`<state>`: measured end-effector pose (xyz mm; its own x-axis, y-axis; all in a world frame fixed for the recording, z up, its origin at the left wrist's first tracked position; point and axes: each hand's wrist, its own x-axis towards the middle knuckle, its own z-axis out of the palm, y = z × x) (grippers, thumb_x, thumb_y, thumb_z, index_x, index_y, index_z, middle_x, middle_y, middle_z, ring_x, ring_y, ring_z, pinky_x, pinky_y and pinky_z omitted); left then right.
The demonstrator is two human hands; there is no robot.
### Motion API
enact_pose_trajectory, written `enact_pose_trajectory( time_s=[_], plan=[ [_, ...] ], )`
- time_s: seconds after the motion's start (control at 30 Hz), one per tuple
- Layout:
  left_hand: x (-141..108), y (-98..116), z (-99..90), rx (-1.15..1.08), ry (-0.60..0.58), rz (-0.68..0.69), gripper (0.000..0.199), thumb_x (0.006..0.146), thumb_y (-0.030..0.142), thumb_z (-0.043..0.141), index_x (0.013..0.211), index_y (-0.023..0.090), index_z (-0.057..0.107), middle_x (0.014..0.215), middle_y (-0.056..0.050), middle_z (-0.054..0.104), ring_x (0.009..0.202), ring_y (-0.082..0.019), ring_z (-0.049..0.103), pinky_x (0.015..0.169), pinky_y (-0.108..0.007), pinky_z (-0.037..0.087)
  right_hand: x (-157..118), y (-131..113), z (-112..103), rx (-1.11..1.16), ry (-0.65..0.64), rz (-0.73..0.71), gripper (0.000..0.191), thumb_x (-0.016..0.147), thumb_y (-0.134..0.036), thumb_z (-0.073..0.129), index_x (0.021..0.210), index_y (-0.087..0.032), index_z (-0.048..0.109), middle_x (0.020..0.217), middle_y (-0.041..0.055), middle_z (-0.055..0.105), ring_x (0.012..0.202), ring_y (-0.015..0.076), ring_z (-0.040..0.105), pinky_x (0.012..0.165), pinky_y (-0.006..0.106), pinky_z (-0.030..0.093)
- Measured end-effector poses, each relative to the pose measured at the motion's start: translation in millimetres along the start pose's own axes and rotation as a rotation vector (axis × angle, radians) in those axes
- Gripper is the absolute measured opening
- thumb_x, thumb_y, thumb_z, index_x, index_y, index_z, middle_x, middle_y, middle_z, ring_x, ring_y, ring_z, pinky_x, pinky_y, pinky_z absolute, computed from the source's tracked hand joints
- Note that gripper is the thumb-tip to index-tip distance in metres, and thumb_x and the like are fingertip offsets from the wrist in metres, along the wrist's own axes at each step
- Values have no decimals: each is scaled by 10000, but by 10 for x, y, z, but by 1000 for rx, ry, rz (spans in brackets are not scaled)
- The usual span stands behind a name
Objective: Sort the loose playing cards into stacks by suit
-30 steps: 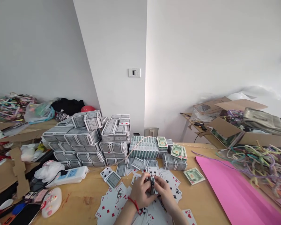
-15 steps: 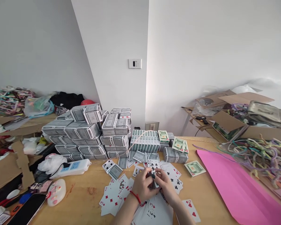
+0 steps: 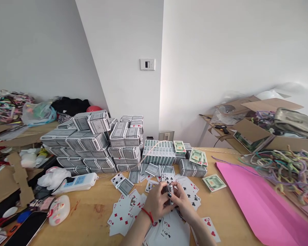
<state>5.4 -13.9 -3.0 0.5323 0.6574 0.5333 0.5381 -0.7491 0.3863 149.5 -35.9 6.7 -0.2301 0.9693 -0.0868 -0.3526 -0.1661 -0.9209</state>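
Over the scattered cards, my left hand [image 3: 156,201] and my right hand [image 3: 181,201] meet, fingertips pinched around a playing card [image 3: 171,189]. It looks bent or folded, with its narrow grey-and-white side showing; the fingers hide most of it. My left wrist wears a red cord bracelet [image 3: 149,216]. Below the wrists lies a spread of face-up cards [image 3: 173,228]. More loose cards [image 3: 121,214] fan out to the left, and a club card [image 3: 168,177] lies just beyond the fingers. A five of hearts [image 3: 210,228] rests right of my right forearm.
Tall stacks of grey-backed card blocks [image 3: 88,141] stand at the back left. Behind my hands is a row of green-and-white card boxes [image 3: 159,152]. A power strip [image 3: 78,182] and phone [image 3: 28,228] lie left; pink paper [image 3: 256,201] and tangled fuzzy strands [image 3: 292,174] lie right.
Both hands stay together in nearly the same place. The fingers have shifted around the card, and its narrow side now shows more between them. The view has tilted slightly.
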Motion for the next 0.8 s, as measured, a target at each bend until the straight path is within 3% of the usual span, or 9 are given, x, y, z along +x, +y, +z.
enact_pose_trajectory(
  time_s=[0.2,0.33,0.43,0.67,0.8],
  plan=[
    [-14,-5,2,-98,-24,-37,304,691,394,589,899,173,564,987,-96,503,735,-189,551,624,-312,468,4,-19,-36,-29,-29,82,347,689,-395,657,917,-233,450,737,-13,579,687,169,565,552,234,400],
    [-35,-36,37,-183,-3,-74,273,667,423,632,665,165,542,980,-85,496,602,-119,509,559,-272,454,56,72,-96,2,-61,85,389,674,-432,662,918,-232,434,704,-21,566,602,140,554,474,197,352],
    [-39,-66,34,-243,14,-99,332,664,441,640,570,164,482,999,-86,497,613,-114,509,566,-260,452,72,101,-101,39,-67,70,407,668,-447,662,930,-235,433,687,-31,551,549,117,521,476,202,357],
    [-12,-71,9,-150,-65,-63,381,713,539,537,748,161,554,1049,-106,487,599,-125,526,562,-271,453,53,61,-75,8,-2,119,289,758,-479,540,899,-229,506,679,-30,551,611,133,531,570,238,413],
    [16,-16,-23,-74,-96,-50,303,734,439,539,856,162,559,1063,-105,483,692,-163,557,597,-280,457,81,131,-91,-13,71,57,286,728,-439,590,886,-204,547,742,-6,580,674,158,548,622,259,432]
  ],
)
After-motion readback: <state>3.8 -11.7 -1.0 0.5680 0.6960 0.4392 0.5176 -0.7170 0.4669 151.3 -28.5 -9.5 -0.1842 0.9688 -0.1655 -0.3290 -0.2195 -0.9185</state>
